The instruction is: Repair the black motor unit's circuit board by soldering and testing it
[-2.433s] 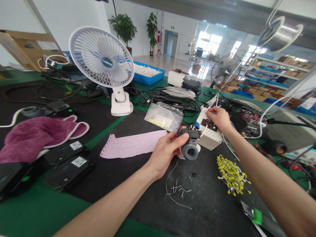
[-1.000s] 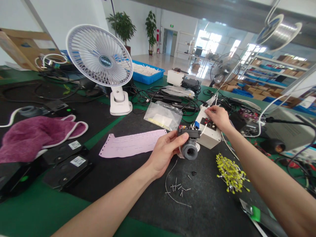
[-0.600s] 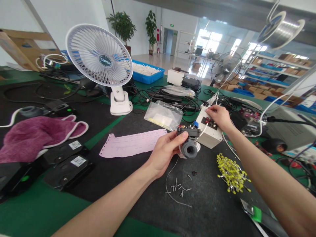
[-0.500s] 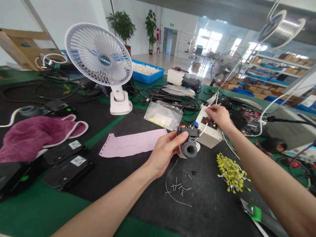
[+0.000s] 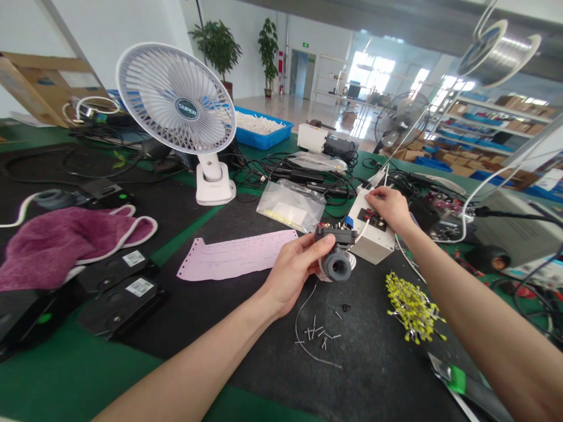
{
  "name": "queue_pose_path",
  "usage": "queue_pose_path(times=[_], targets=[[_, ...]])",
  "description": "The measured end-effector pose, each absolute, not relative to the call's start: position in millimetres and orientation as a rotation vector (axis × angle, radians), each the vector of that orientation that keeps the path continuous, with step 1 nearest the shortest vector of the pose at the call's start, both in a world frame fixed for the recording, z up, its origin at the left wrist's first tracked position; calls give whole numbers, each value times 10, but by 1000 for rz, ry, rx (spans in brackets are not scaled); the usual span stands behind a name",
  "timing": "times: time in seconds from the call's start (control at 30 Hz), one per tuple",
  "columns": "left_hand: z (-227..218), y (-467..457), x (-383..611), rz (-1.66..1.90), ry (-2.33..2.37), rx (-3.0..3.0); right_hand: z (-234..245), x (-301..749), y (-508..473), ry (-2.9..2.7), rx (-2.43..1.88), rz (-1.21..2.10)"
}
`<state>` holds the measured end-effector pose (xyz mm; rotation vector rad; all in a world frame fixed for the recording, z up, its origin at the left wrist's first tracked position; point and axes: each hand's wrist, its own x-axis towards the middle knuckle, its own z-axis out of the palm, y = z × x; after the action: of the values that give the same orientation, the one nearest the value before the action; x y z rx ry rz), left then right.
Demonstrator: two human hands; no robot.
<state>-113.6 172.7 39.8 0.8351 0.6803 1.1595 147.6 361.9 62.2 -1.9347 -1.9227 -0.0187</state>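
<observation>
My left hand [image 5: 295, 265] is closed around a dark grey device with a round pipe fitting [image 5: 338, 268] facing me. Small coloured electronic parts show along its open top, and a blue part sticks up at its right. Beyond it stands a pale metal box [image 5: 373, 248] with a black and red terminal panel on top; a white cable runs from the panel towards the device. My right hand [image 5: 389, 205] rests on the box's top, fingers pinched together; what they hold or press is hidden. Several loose screws [image 5: 313, 333] and a thin wire [image 5: 303, 346] lie below the device.
Yellow-tipped components [image 5: 413, 310] are heaped at the right, near a green-and-black cutter [image 5: 461, 381]. A pink paper sheet [image 5: 229, 258], a clear plastic bag [image 5: 288, 205] and a white fan [image 5: 187, 108] stand left and behind. A purple cloth [image 5: 65, 243] lies beside black housings [image 5: 127, 299].
</observation>
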Motion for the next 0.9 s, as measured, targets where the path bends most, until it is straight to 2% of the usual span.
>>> queue_pose_path(times=[0.9], targets=[[418,1723,-1129,1172,665,837,636,1457,3595,-1924,-1936,-29]])
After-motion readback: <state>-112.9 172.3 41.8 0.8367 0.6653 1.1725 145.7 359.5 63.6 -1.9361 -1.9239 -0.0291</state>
